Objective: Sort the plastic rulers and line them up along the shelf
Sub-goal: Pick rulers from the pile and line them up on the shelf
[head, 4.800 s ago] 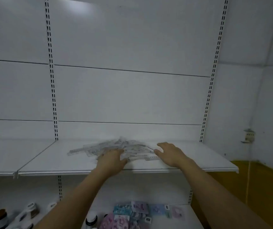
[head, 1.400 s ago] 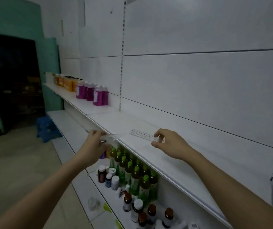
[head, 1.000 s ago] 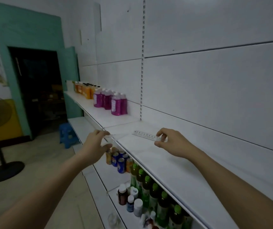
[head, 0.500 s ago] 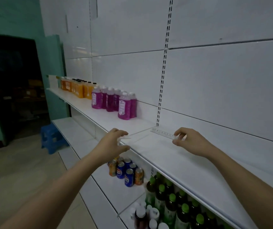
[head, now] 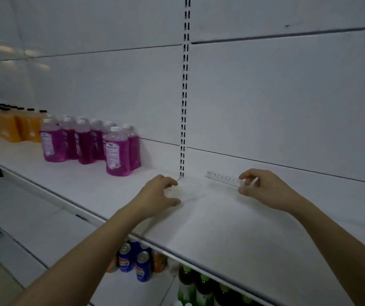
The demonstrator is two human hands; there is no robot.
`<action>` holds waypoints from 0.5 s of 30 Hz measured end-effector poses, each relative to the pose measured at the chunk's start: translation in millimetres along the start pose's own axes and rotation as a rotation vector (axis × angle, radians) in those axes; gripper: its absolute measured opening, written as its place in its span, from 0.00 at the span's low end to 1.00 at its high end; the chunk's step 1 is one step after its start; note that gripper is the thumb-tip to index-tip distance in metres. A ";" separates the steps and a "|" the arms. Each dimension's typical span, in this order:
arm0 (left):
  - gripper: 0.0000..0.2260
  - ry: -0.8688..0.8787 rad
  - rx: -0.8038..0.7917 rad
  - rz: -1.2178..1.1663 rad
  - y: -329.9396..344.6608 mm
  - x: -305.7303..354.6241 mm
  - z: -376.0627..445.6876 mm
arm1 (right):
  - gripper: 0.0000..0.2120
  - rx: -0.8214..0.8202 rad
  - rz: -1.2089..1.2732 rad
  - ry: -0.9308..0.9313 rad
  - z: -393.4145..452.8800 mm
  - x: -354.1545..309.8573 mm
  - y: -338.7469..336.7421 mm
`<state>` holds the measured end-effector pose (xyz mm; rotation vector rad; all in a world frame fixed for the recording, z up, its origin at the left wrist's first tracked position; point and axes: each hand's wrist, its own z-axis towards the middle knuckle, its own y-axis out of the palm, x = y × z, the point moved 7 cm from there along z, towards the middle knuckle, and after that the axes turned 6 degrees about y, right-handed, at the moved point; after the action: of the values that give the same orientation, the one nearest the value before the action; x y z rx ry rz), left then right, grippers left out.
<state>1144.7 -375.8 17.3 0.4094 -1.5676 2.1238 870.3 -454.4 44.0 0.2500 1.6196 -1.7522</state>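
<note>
Ruler [head: 223,178] lay clear and flat at the back of the shelf [head: 210,219], long axis running along the wall — its near end pinched by the right hand [head: 263,188]. The left hand [head: 158,195] curled over something pale at the shelf joint, possibly more rulers — too faint to tell — so the right hand looked better placed to set the ruler straight.

White shelf [head: 210,219] runs along the wall. Over at 9 o'clock there's a bunch of purple bottles [head: 93,144], with orange bottles [head: 11,127] further out the same way. A clear ruler [head: 222,178] lies at 1 o'clock, back by the wall.
</note>
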 end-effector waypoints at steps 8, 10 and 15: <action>0.21 0.134 -0.226 0.047 57.7 -13.2 91.7 | 0.09 0.062 -0.044 0.095 3.7 35.0 1.5; 0.21 0.162 -0.248 0.034 66.9 -15.4 104.5 | 0.09 0.057 -0.061 0.133 1.3 43.0 -0.1; 0.22 0.209 -0.276 -0.029 73.4 -27.4 123.2 | 0.10 0.042 -0.110 0.221 3.3 49.0 -9.9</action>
<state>1124.6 -515.9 -18.4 0.1124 -1.6864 1.8271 830.1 -476.2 23.5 0.3928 1.7827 -1.8980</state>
